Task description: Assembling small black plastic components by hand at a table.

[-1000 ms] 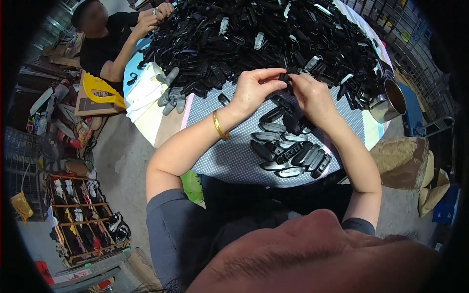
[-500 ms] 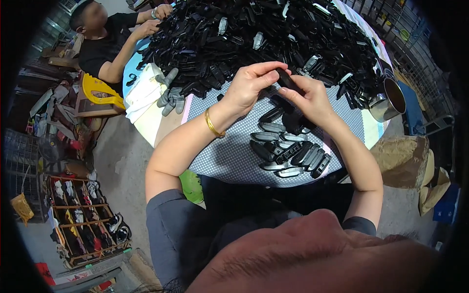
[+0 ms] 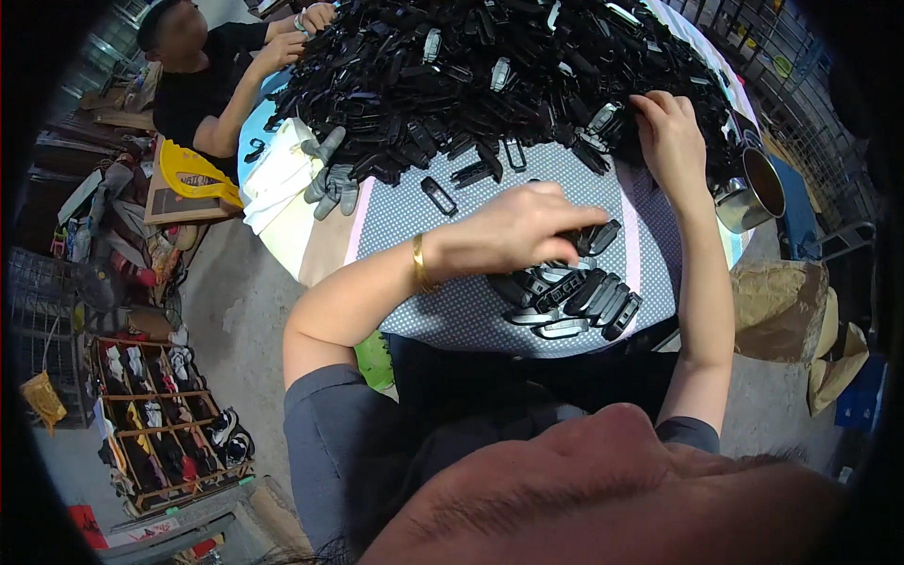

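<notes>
My left hand (image 3: 527, 226) hovers over a small group of black-and-silver oblong plastic parts (image 3: 584, 297) near the table's front edge. Its index finger and thumb are stretched apart, close to a black part (image 3: 601, 237), with no part seen in its grasp. At the right side of the big heap of black plastic parts (image 3: 405, 94), my right hand (image 3: 673, 141) has its fingers bent down among the dark pieces. What those fingertips grip, if anything, is lost in the dark. A loose black oval frame (image 3: 439, 196) lies left of centre on the dotted cloth (image 3: 395, 212).
A metal pot (image 3: 753, 193) stands at the table's right edge. Grey gloves (image 3: 330, 174) and a white cloth (image 3: 278, 184) lie at the left. Across the left side, another person (image 3: 212, 94) has both hands at the heap. A shoe rack (image 3: 165, 419) stands on the floor.
My hands have come apart from the dark part they held together. The left has moved down over the small group; the right has gone up and right to the heap.
</notes>
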A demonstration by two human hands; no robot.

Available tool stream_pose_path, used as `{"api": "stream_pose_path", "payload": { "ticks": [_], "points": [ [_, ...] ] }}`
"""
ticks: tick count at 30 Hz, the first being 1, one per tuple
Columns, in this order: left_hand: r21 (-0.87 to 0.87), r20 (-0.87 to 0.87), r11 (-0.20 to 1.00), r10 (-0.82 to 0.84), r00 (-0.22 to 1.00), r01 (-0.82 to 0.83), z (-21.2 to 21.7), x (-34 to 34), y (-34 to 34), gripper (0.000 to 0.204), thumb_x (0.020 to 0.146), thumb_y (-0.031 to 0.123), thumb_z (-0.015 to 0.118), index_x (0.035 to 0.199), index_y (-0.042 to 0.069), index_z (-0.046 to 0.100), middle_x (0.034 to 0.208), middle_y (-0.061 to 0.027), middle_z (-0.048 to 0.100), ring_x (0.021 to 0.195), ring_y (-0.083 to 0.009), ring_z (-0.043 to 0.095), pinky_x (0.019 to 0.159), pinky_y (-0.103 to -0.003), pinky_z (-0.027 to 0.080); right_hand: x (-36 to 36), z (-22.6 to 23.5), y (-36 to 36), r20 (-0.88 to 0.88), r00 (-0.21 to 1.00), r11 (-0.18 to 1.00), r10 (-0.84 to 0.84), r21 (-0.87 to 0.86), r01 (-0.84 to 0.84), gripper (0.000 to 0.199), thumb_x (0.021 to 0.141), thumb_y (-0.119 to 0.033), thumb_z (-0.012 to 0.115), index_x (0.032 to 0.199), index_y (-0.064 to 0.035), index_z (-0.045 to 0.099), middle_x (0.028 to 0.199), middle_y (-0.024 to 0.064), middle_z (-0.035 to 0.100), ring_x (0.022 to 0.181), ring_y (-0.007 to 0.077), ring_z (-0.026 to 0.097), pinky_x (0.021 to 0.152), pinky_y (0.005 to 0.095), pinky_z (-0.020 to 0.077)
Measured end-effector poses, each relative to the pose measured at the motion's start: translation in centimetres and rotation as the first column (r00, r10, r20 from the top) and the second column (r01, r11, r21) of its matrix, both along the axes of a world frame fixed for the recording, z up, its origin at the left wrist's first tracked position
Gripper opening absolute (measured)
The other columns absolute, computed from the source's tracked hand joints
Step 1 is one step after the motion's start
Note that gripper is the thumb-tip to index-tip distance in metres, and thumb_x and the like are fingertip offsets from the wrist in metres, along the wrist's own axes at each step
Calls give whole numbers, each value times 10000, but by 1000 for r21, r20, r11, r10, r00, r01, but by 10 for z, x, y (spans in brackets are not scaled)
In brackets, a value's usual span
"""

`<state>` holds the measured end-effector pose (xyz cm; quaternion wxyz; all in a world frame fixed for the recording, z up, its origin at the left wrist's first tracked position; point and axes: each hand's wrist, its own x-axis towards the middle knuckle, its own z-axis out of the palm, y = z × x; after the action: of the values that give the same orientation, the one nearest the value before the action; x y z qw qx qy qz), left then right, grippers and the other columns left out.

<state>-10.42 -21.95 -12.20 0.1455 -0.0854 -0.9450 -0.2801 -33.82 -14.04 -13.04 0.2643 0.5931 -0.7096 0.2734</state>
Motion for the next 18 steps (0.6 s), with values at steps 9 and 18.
{"api": "stream_pose_path", "payload": {
  "ticks": [9, 18],
  "points": [
    [-376, -41, 719, 617, 786, -584, 9, 28, -54, 261, 688, 223, 712, 792, 0, 625, 831, -144, 581, 811, -310, 553, 759, -376, 454, 5, -2, -8, -140, 963, 960, -229, 132, 247, 241, 704, -83, 640, 943, -67, 614, 898, 67, 559, 853, 257, 535, 723, 353, 474],
    [130, 81, 855, 496, 864, -503, -13, 3, -56, 294, 798, 145, 626, 1046, -10, 600, 847, -91, 608, 742, -185, 596, 670, -303, 484, 17, 0, -4, 711, 656, 967, 253, -198, -158, 495, 801, -59, 608, 1275, -79, 466, 808, 1, 551, 678, 59, 514, 603, 213, 464]
  ]
}}
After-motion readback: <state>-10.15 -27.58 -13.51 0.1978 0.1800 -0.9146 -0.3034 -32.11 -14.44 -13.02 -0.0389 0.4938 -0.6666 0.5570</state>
